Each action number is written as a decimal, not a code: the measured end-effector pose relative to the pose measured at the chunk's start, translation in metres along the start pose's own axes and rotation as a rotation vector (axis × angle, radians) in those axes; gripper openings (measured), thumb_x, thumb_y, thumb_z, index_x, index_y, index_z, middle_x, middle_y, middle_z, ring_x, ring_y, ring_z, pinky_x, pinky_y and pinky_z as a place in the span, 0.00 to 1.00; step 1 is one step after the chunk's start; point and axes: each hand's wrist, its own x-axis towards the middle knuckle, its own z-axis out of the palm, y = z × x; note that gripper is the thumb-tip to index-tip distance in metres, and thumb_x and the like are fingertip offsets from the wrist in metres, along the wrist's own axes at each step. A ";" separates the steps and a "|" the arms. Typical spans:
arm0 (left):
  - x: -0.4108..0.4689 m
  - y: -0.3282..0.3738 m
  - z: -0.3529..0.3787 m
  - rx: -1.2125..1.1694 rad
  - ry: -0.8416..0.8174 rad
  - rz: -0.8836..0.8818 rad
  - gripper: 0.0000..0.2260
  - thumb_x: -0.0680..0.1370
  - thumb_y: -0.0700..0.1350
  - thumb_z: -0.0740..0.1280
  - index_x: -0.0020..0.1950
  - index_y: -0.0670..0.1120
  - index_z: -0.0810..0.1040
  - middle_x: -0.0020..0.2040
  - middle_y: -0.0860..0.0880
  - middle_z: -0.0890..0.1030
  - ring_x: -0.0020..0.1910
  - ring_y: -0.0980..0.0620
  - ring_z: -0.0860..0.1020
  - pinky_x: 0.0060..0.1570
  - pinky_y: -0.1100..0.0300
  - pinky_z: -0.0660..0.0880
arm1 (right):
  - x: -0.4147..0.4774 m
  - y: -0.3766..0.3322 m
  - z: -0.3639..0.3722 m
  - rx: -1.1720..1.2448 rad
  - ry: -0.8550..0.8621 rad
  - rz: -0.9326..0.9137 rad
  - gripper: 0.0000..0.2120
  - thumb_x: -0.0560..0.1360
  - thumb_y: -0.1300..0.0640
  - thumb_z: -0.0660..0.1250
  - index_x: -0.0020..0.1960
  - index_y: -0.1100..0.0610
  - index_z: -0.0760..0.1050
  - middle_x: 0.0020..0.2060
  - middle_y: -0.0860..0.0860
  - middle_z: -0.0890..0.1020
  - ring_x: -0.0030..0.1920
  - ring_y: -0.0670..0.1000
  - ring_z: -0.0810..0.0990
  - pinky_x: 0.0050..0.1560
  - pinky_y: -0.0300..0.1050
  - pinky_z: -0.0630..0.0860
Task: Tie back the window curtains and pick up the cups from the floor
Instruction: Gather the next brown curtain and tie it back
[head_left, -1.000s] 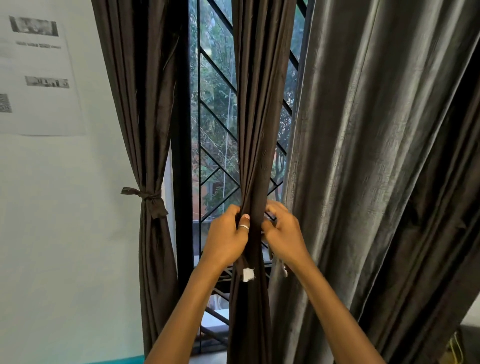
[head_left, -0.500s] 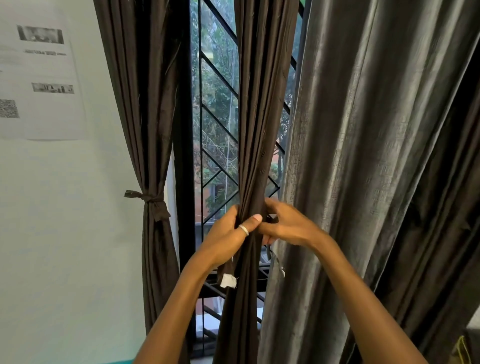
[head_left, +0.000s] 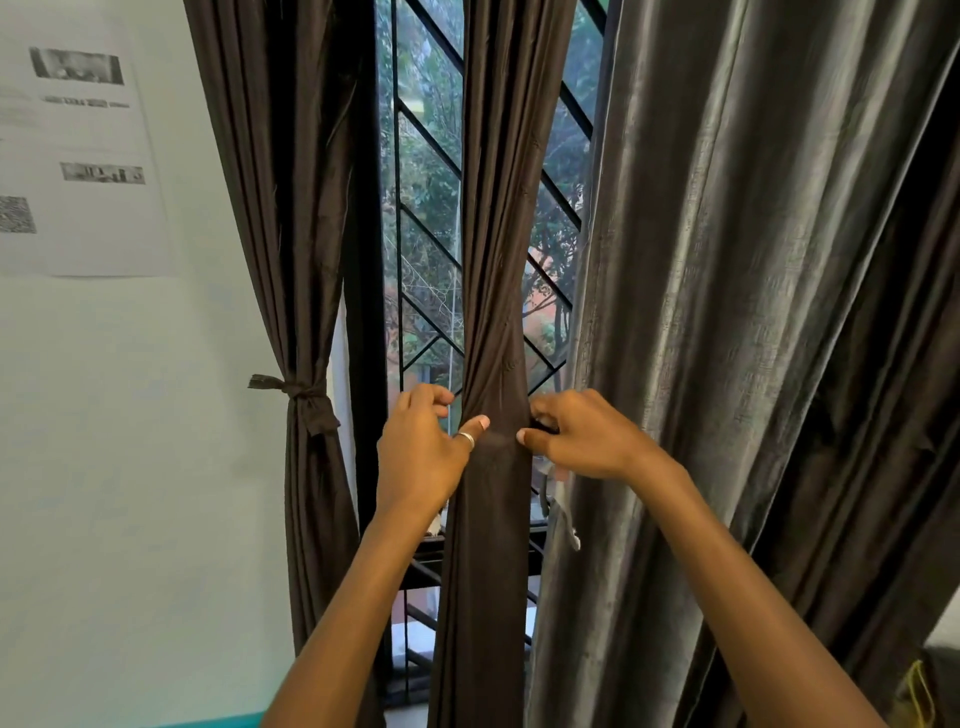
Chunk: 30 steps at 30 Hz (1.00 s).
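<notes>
1. we are on the curtain-tying step: the middle curtain (head_left: 496, 312) hangs gathered into a narrow bundle in front of the window grille (head_left: 426, 156), between our two hands.
2. our left hand (head_left: 418, 457) has its grip closed on the bundle's left edge, with the thumb pressed on the front and the fingers curled toward the back.
3. our right hand (head_left: 584, 441) pinches the bundle's right edge; something dark sits between its fingers, maybe a tie band, but we cannot tell.
4. the left curtain (head_left: 311, 519) already wears a knotted tie (head_left: 304, 397); the wide grey curtain (head_left: 727, 312) on the right hangs loose.
5. next, we judge, a band must be drawn round the bundle and knotted tight without letting the folds spread.
6. the cups are not in view, so we judge the floor pickup is yet to come.
</notes>
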 end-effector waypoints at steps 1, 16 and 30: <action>0.000 0.001 0.000 0.019 0.015 0.011 0.17 0.73 0.54 0.75 0.55 0.47 0.75 0.49 0.52 0.75 0.46 0.54 0.76 0.47 0.58 0.75 | 0.000 -0.001 -0.002 -0.046 0.021 0.023 0.17 0.78 0.52 0.69 0.33 0.52 0.68 0.27 0.49 0.71 0.29 0.49 0.73 0.31 0.45 0.67; 0.012 0.010 0.002 -0.115 -0.153 -0.242 0.11 0.75 0.52 0.73 0.51 0.49 0.76 0.39 0.52 0.82 0.32 0.55 0.84 0.47 0.48 0.82 | -0.010 -0.028 0.015 0.882 -0.077 0.437 0.10 0.82 0.56 0.63 0.56 0.62 0.80 0.43 0.52 0.88 0.29 0.42 0.77 0.28 0.38 0.61; 0.019 0.004 0.011 -0.155 -0.180 -0.347 0.11 0.75 0.56 0.72 0.45 0.52 0.75 0.36 0.51 0.84 0.37 0.52 0.85 0.45 0.47 0.83 | -0.012 -0.040 0.057 1.286 0.058 0.509 0.10 0.85 0.55 0.57 0.62 0.55 0.75 0.46 0.50 0.87 0.46 0.54 0.86 0.49 0.57 0.83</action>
